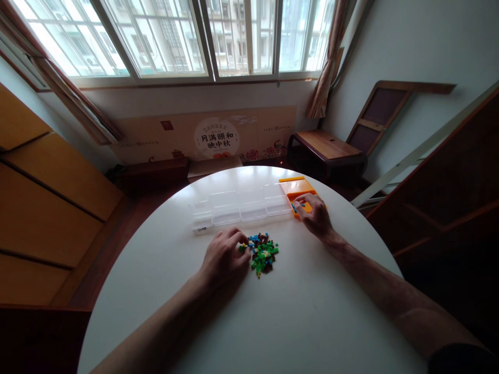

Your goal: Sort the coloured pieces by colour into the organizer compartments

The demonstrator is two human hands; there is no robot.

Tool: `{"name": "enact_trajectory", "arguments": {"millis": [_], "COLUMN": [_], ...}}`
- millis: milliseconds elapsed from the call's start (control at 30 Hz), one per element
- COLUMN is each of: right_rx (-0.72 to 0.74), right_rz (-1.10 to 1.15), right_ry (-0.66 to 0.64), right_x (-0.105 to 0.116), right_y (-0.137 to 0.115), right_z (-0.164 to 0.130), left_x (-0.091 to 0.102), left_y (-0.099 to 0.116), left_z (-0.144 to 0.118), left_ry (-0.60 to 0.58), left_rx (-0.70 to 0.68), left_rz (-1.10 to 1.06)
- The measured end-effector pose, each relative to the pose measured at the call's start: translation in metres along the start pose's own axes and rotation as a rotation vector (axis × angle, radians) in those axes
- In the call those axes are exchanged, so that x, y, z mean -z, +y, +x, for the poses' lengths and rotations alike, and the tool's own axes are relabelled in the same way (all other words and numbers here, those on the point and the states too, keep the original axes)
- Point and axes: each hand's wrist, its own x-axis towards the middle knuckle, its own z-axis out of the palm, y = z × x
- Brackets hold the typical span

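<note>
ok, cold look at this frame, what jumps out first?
The small pile of bricks in blue, green and brown at the middle of the round white table, with the left hand touching its left edge. Behind it lies a row of clear plastic boxes, and at the row's right end the right hand rests on an orange tray, blue pieces at its fingertips.

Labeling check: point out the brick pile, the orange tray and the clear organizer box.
brick pile [262, 252], head view, middle of the heap.
orange tray [297, 187], head view, bare far part.
clear organizer box [239, 204], head view, middle compartment lid.
</note>
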Motion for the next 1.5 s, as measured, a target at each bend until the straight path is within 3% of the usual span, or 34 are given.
{"name": "enact_trajectory", "arguments": {"millis": [467,833,1200,1500], "right_rx": [0.265,0.718,0.859,0.881], "right_rz": [0.047,0.14,0.126,0.123], "right_ry": [-0.112,-0.366,-0.314,-0.319], "right_x": [0.001,-0.006,-0.013,-0.01], "right_y": [-0.03,-0.066,-0.07,-0.072], "right_z": [-0.005,-0.019,-0.022,-0.021], "left_x": [0.002,0.0,-0.005,-0.003], "left_y": [0.001,0.0,0.001,0.004], "left_z": [0.004,0.005,0.008,0.008], "left_ry": [-0.024,0.066,0.095,0.08], "left_rx": [-0.003,-0.096,-0.093,-0.152], "left_rz": [-0.096,-0.268,-0.429,-0.397]}}
